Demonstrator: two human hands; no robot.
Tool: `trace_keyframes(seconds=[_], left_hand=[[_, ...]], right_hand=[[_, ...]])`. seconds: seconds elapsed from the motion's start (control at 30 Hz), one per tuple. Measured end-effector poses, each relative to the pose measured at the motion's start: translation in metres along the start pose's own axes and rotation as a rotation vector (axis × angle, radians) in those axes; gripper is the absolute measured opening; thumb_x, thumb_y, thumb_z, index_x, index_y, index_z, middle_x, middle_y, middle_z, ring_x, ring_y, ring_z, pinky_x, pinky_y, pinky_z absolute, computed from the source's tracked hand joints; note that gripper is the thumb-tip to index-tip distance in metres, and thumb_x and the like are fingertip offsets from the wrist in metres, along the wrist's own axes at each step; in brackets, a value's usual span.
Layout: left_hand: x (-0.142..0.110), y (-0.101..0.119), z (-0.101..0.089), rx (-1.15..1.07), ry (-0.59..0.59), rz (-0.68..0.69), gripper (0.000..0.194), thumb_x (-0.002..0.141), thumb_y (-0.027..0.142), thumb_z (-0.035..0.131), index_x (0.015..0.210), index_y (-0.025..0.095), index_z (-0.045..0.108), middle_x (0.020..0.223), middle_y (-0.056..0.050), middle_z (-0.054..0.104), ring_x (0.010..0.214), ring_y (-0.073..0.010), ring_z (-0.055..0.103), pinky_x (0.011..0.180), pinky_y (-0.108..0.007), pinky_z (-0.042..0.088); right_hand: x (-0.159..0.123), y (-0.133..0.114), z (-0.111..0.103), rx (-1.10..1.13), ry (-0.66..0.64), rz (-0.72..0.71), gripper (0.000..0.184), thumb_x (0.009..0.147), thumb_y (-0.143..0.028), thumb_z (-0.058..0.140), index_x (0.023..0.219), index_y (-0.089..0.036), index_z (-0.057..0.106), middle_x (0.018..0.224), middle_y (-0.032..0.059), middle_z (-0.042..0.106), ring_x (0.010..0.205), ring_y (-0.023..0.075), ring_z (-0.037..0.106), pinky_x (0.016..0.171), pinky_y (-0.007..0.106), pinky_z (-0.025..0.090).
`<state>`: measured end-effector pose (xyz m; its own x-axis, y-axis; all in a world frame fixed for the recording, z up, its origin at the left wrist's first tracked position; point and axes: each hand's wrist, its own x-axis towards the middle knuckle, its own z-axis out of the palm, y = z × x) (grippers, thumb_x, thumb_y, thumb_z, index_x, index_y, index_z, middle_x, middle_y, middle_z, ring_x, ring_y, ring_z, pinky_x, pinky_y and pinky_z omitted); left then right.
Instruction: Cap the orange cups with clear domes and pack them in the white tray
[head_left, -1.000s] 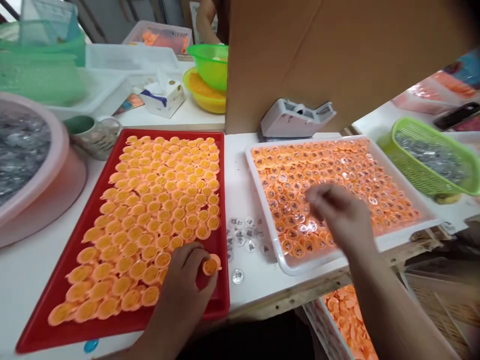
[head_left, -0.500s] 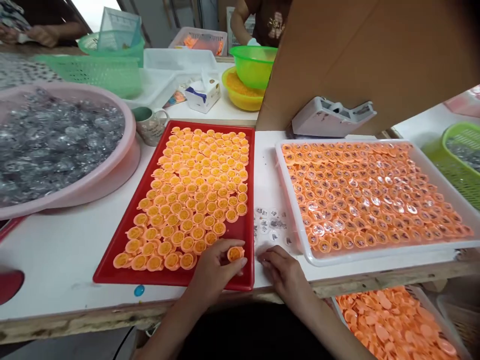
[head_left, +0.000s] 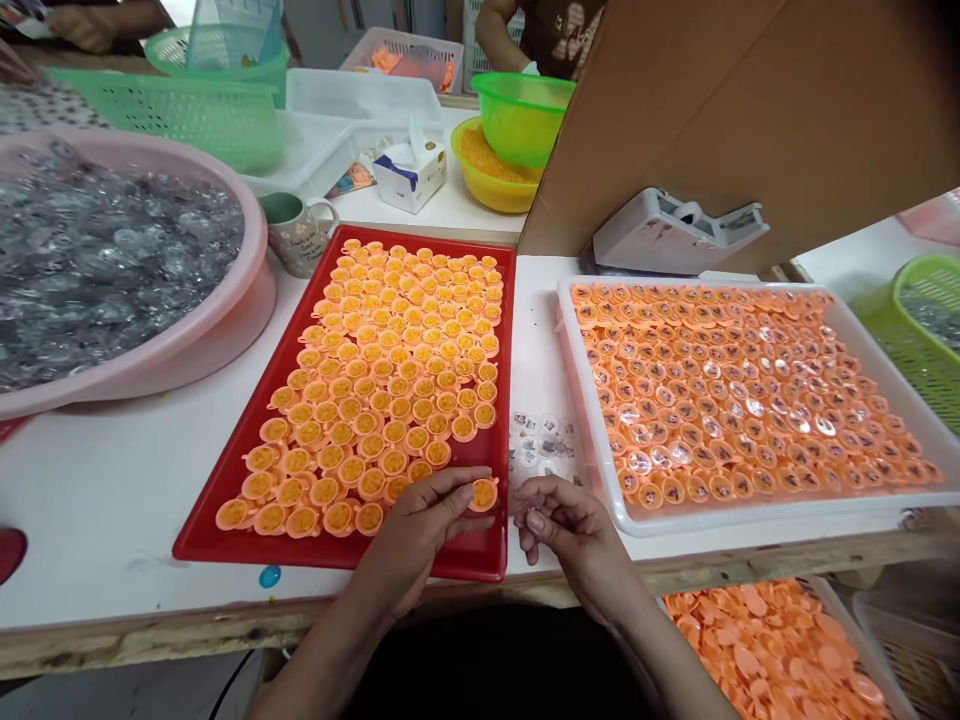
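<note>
My left hand (head_left: pixel 420 530) pinches one small orange cup (head_left: pixel 484 493) over the near right corner of the red tray (head_left: pixel 225 520), which holds several rows of like cups filled with yellow. My right hand (head_left: pixel 574 530) hovers just right of it at the table edge, fingers curled together as in a pinch; what they hold is too small to make out. Small clear round lids (head_left: pixel 541 440) lie on the white table between the two trays. The white tray (head_left: pixel 750 515) on the right holds several orange cups with clear lids on.
A pink basin (head_left: pixel 225 310) of clear lids stands at left, a mug (head_left: pixel 296 232) behind the red tray. Green and yellow bowls (head_left: pixel 510 125), a tissue box (head_left: pixel 409 175), a cardboard sheet (head_left: pixel 712 110), a white tape dispenser (head_left: pixel 675 230), a green basket (head_left: pixel 911 320). Another person's arm (head_left: pixel 502 30) works at the back.
My right hand came back from over the white tray to the table edge beside my left hand. My left hand lifted the orange cup slightly. The view shifted left and down.
</note>
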<state>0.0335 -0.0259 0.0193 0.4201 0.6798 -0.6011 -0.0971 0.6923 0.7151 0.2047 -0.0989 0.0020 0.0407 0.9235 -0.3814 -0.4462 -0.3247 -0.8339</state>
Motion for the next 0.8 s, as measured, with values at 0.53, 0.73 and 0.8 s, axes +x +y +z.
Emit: trace_keyframes(seconds=[0.53,0.73,0.8], left_hand=[[-0.001,-0.003,0.004,-0.049,-0.009,0.028,0.026,0.079,0.03,0.073,0.103,0.019,0.074,0.104,-0.005,0.069,0.104,-0.0221,0.063,0.093,-0.036,0.056],[-0.001,-0.007,0.005,-0.046,0.024,0.074,0.026,0.083,0.032,0.069,0.104,0.019,0.074,0.105,-0.004,0.071,0.105,-0.0217,0.064,0.094,-0.034,0.057],[0.0,-0.009,0.005,-0.02,0.074,0.122,0.024,0.083,0.031,0.069,0.104,0.02,0.074,0.107,-0.003,0.071,0.105,-0.0209,0.065,0.094,-0.032,0.057]], right_hand=[[0.005,-0.005,-0.002,-0.264,0.108,-0.077,0.014,0.073,-0.028,0.08,0.073,-0.02,0.069,0.078,-0.0002,0.064,0.078,0.0145,0.059,0.074,0.026,0.048],[0.004,-0.007,0.002,-0.128,0.061,0.02,0.015,0.082,-0.032,0.072,0.083,-0.019,0.064,0.064,-0.0006,0.065,0.059,0.0132,0.059,0.062,0.026,0.048],[0.005,-0.008,0.004,-0.069,0.037,0.045,0.016,0.082,-0.032,0.073,0.082,-0.018,0.063,0.063,-0.0005,0.065,0.054,0.0119,0.057,0.057,0.025,0.047]])
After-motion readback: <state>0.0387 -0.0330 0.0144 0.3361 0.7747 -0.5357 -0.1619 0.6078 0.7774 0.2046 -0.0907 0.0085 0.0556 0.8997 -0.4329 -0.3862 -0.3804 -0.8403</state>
